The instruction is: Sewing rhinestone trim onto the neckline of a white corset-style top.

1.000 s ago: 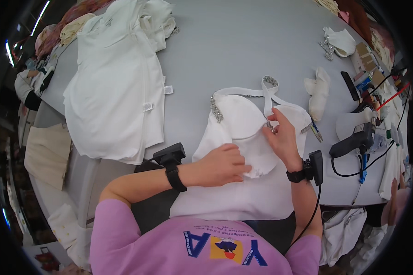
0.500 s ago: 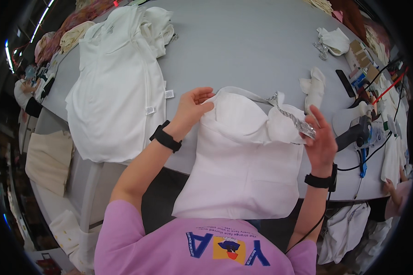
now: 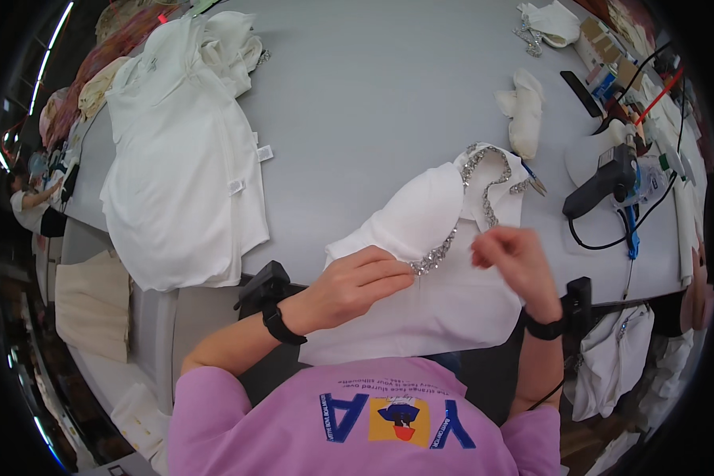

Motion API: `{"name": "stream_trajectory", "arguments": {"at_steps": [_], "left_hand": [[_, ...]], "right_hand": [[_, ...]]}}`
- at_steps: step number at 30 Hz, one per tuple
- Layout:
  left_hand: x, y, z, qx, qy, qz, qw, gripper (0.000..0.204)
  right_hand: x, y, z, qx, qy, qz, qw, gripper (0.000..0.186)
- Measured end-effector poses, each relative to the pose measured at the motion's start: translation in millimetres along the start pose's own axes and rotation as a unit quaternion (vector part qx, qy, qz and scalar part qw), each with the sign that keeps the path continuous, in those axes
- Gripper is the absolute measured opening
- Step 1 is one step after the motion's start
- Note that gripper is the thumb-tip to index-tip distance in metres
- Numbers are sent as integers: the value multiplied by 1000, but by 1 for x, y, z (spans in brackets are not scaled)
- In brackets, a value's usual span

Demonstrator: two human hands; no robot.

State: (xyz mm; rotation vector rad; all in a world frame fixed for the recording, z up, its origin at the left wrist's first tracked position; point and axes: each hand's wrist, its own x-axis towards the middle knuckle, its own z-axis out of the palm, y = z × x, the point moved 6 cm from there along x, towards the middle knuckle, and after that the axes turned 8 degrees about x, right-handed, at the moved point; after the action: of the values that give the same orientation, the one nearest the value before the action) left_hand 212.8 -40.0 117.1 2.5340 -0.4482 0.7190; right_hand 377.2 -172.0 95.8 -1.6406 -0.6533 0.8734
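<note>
A white dress bodice (image 3: 404, 214) with moulded cups lies across the table's near edge and my lap, its cups turned toward the right. Silvery beaded trim (image 3: 432, 260) runs along its neckline and loops up by the far cup. My left hand (image 3: 361, 284) is closed, its fingertips pinching the neckline at the trim's near end. Over the dress, beside the beaded loop, my right hand (image 3: 516, 266) has its fingers curled in. Whether those fingers hold a thread or fabric edge is too small to tell.
Several white garments (image 3: 182, 166) lie stacked on the left. To the right are a rolled white cloth (image 3: 525, 115), a pointed metal tool (image 3: 535, 181), a black handheld device (image 3: 607, 182) with a cable, a black phone-like slab (image 3: 581, 94) and cardboard boxes (image 3: 603, 44). Another person (image 3: 33, 202) works far left.
The dress has turned, so its beaded trim now shows along the neckline. My left hand moved right and nearer, from the cup's outer side to the trim. My right hand's fingers have curled in.
</note>
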Motion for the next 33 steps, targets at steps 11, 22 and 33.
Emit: {"name": "stream_trajectory", "arguments": {"at_steps": [11, 22, 33], "left_hand": [[-12, 44, -1, -18, 60, -22, 998, 20], [-32, -24, 40, -676, 182, -444, 560, 50], [-50, -30, 39, -639, 187, -470, 580, 41]], "right_hand": [[13, 28, 85, 534, 14, 44, 844, 28], [11, 25, 106, 565, 2, 14, 825, 24], [32, 33, 33, 618, 109, -77, 775, 8]]}}
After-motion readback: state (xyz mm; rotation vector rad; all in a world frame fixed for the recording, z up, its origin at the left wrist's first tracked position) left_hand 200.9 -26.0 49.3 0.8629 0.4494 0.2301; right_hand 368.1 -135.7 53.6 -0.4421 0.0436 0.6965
